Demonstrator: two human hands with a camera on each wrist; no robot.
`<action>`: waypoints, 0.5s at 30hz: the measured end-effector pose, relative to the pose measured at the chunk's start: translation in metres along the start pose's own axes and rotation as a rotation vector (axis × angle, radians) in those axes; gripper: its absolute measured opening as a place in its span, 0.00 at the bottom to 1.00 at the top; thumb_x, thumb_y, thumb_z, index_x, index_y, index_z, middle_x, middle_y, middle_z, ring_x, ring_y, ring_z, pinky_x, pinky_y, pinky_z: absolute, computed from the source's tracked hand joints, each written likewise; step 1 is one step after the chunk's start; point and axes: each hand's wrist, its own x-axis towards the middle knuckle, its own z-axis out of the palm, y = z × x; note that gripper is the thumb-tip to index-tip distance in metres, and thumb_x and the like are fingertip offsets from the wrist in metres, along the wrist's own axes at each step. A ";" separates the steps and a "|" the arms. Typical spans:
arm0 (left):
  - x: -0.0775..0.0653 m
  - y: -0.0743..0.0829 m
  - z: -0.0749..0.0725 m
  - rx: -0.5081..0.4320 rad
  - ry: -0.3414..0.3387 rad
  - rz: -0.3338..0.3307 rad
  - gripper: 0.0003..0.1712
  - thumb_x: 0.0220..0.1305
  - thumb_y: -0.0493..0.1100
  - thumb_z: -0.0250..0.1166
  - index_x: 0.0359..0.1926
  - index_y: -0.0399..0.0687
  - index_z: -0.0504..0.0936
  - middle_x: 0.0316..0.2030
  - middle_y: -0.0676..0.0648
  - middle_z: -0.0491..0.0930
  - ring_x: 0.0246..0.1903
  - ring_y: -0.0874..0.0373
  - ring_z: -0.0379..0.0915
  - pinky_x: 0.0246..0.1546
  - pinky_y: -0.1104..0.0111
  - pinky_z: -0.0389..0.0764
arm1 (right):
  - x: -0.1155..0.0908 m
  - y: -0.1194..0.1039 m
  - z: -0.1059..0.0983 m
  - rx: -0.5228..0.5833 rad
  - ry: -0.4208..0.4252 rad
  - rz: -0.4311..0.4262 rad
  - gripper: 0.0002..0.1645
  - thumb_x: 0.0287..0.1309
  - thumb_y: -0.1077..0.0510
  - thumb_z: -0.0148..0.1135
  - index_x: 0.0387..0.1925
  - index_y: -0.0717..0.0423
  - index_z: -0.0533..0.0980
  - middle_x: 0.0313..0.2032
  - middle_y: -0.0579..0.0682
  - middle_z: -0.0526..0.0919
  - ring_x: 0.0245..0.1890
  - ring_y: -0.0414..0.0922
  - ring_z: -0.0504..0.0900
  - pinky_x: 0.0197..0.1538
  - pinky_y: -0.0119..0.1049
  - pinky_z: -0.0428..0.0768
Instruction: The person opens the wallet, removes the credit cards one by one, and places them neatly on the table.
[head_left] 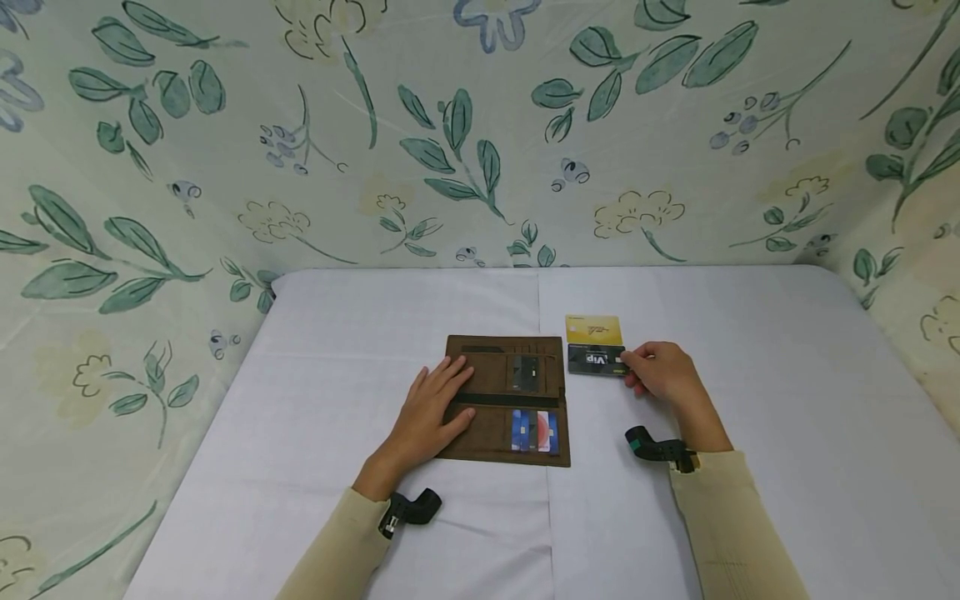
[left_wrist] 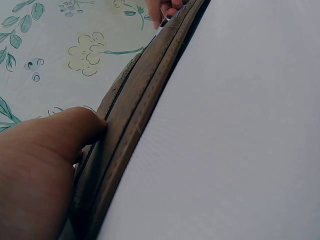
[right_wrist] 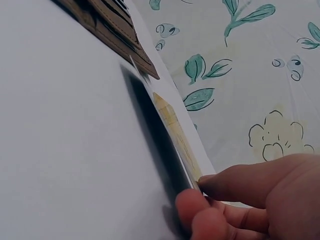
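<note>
Black card (head_left: 592, 362) was pinched by right hand (head_left: 663, 368) at short edge; judged light, stiff, slippery, best taken by edges. Wallet (head_left: 487, 433) was touched by left hand (head_left: 427, 408), fingers (head_left: 448, 378) outstretched.

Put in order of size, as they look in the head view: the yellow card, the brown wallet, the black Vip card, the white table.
1. White table
2. Brown wallet
3. Black Vip card and yellow card: too alike to rank.

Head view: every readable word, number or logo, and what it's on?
"Vip": on the black card.
Yellow card: dark script, too small to read.
Cards in the brown wallet: any print too small to read.
</note>
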 end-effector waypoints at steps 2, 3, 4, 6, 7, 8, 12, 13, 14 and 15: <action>0.000 0.000 0.000 -0.002 0.001 0.000 0.35 0.66 0.52 0.61 0.70 0.45 0.66 0.71 0.44 0.60 0.72 0.46 0.50 0.69 0.44 0.47 | 0.000 0.000 0.000 -0.003 0.001 0.002 0.20 0.68 0.49 0.51 0.43 0.65 0.74 0.23 0.50 0.82 0.21 0.42 0.77 0.27 0.32 0.71; 0.000 0.000 -0.001 -0.001 0.000 0.000 0.35 0.66 0.52 0.61 0.70 0.45 0.66 0.71 0.44 0.60 0.72 0.46 0.50 0.69 0.44 0.48 | 0.001 0.001 0.000 -0.005 0.001 0.000 0.20 0.68 0.49 0.51 0.43 0.64 0.74 0.23 0.50 0.81 0.21 0.42 0.77 0.27 0.32 0.71; 0.000 0.001 -0.001 0.001 0.000 0.000 0.35 0.66 0.52 0.61 0.70 0.45 0.66 0.71 0.44 0.60 0.72 0.46 0.50 0.69 0.44 0.48 | 0.000 0.001 0.000 -0.007 0.001 -0.002 0.20 0.68 0.49 0.51 0.42 0.65 0.75 0.23 0.50 0.81 0.21 0.42 0.77 0.27 0.32 0.71; 0.000 0.001 -0.001 0.002 0.000 0.002 0.35 0.66 0.52 0.61 0.70 0.45 0.66 0.71 0.44 0.60 0.72 0.46 0.50 0.69 0.44 0.48 | 0.000 0.000 0.000 -0.015 0.002 -0.007 0.20 0.69 0.49 0.50 0.42 0.65 0.75 0.23 0.50 0.80 0.21 0.43 0.76 0.26 0.31 0.71; 0.000 0.001 -0.001 0.002 -0.001 0.002 0.35 0.66 0.52 0.61 0.70 0.45 0.66 0.71 0.44 0.60 0.72 0.46 0.49 0.69 0.44 0.48 | -0.001 0.000 0.000 -0.020 0.003 -0.007 0.20 0.68 0.49 0.50 0.41 0.64 0.75 0.22 0.50 0.80 0.21 0.43 0.76 0.26 0.31 0.71; 0.000 0.001 -0.001 0.003 0.000 0.003 0.35 0.66 0.52 0.61 0.70 0.45 0.65 0.71 0.44 0.60 0.72 0.46 0.49 0.69 0.44 0.48 | -0.001 0.000 0.000 -0.023 0.005 -0.009 0.20 0.68 0.49 0.50 0.41 0.64 0.75 0.22 0.50 0.80 0.21 0.43 0.76 0.26 0.31 0.71; 0.000 0.001 0.000 -0.002 0.004 0.007 0.35 0.66 0.52 0.61 0.70 0.45 0.66 0.71 0.44 0.60 0.72 0.46 0.50 0.69 0.44 0.48 | -0.002 0.000 0.000 -0.036 0.011 -0.019 0.21 0.68 0.49 0.51 0.41 0.64 0.75 0.22 0.50 0.79 0.22 0.44 0.75 0.26 0.32 0.71; 0.000 0.001 0.000 -0.002 0.004 0.006 0.35 0.66 0.52 0.61 0.70 0.45 0.66 0.71 0.44 0.60 0.72 0.46 0.50 0.69 0.44 0.47 | -0.002 0.000 0.000 -0.037 0.014 -0.022 0.21 0.68 0.49 0.51 0.41 0.65 0.75 0.22 0.50 0.79 0.22 0.44 0.75 0.26 0.32 0.71; 0.000 0.000 0.000 -0.002 0.003 0.005 0.35 0.66 0.52 0.61 0.70 0.45 0.65 0.71 0.44 0.59 0.72 0.46 0.49 0.69 0.44 0.47 | -0.002 0.000 0.001 -0.036 0.016 -0.022 0.21 0.68 0.49 0.51 0.41 0.65 0.75 0.22 0.50 0.79 0.22 0.44 0.75 0.26 0.32 0.71; 0.000 0.000 0.000 -0.003 0.003 0.005 0.35 0.66 0.52 0.61 0.70 0.45 0.65 0.71 0.44 0.59 0.72 0.46 0.49 0.69 0.44 0.47 | -0.002 0.000 0.001 -0.036 0.018 -0.023 0.21 0.68 0.49 0.51 0.41 0.65 0.75 0.22 0.51 0.79 0.22 0.44 0.75 0.26 0.33 0.71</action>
